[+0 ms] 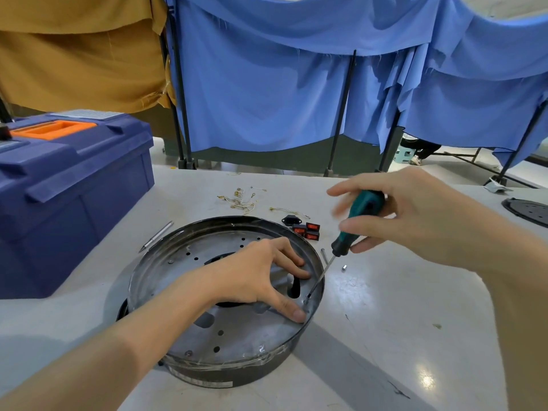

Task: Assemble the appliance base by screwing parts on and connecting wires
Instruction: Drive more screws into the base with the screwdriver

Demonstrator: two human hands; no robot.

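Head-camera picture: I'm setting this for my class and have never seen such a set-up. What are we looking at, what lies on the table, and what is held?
There is no machine here: the camera sits on a person's head and looks down at their two hands. On the pale table lies a round metal base. The left hand rests spread on it, as if to steady it. The right hand grips a green-handled screwdriver, its tip down near the base's right edge, close to the left thumb. Behind the base lie red switches and thin wires; a blue toolbox stands at the left.
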